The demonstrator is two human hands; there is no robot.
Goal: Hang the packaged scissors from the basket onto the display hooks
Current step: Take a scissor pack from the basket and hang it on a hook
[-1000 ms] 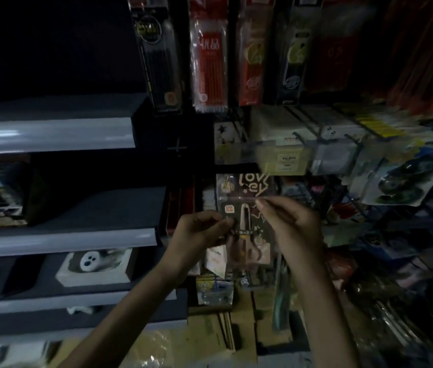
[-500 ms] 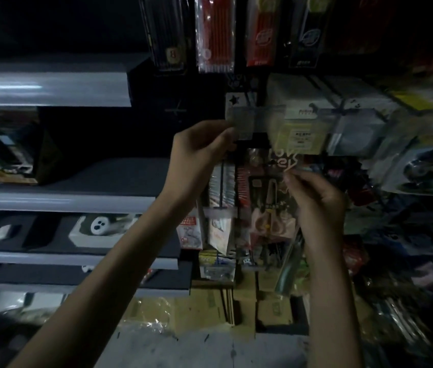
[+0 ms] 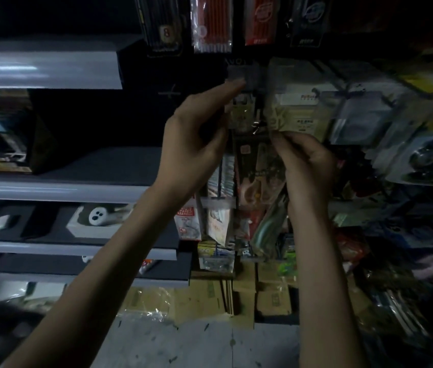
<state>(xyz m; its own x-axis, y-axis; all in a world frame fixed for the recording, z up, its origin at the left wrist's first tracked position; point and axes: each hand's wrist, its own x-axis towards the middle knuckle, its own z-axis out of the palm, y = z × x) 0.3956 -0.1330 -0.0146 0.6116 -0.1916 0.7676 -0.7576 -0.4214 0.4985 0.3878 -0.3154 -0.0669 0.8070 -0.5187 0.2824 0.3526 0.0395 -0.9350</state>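
The packaged scissors (image 3: pixel 259 168), a dark card with pale handles under clear plastic, hangs upright in front of the display rack. My right hand (image 3: pixel 307 163) pinches its upper right edge. My left hand (image 3: pixel 196 139) reaches up beside it, fingertips touching the clear label holder (image 3: pixel 246 75) at the tip of a display hook (image 3: pixel 257 112). The top of the package is level with that hook; whether it is threaded on is blurred. The basket is not in view.
Pen and pencil packs (image 3: pixel 211 25) hang above. Grey shelves (image 3: pixel 45 189) with boxed goods run along the left. Packaged items (image 3: pixel 422 155) crowd the hooks at right. Cardboard boxes (image 3: pixel 236 293) stand on the floor below.
Both hands rose toward the rack. My left hand let go of the package and went up to the hook's label holder; my right hand lifted the package to hook height.
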